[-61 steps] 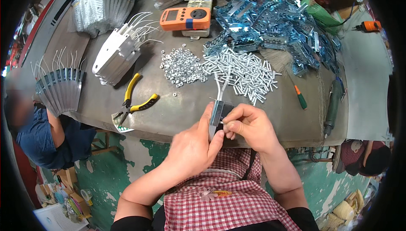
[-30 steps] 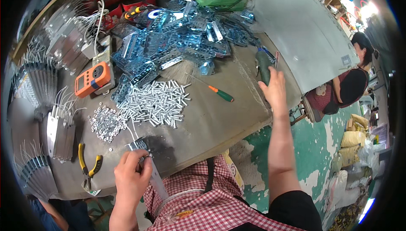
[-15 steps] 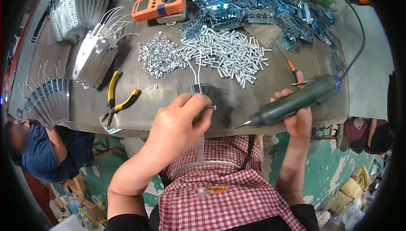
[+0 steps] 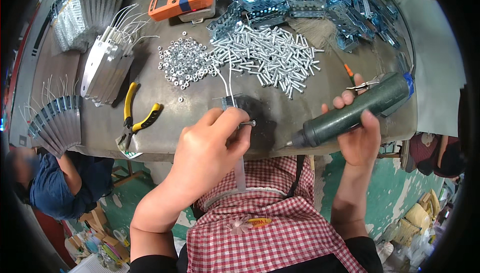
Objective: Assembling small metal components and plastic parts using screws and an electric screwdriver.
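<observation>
My left hand (image 4: 207, 148) pinches a flat metal strip (image 4: 240, 175) near the table's front edge. Two white wires (image 4: 230, 80) run from the strip's far end, and its near end hangs over the edge. A screw (image 4: 252, 123) pokes out to the right from between the thumb and fingers; the rest of it is hidden. Off to the right, my right hand (image 4: 361, 143) grips a dark green electric screwdriver (image 4: 355, 110) from below. Its bit points left, toward my left hand but apart from the screw.
Beyond my hands lie piles of nuts (image 4: 184, 60) and screws (image 4: 270, 55), with blue-tinted metal brackets (image 4: 285, 3) behind. Yellow-handled pliers (image 4: 129, 123), bundled strips (image 4: 107, 68) and an orange meter (image 4: 181, 0) are to the left. A person (image 4: 65, 178) sits at the far left.
The electric screwdriver has shifted slightly right and turned a little, and my right thumb now shows along its near side. My left hand keeps its pinch on the strip and screw.
</observation>
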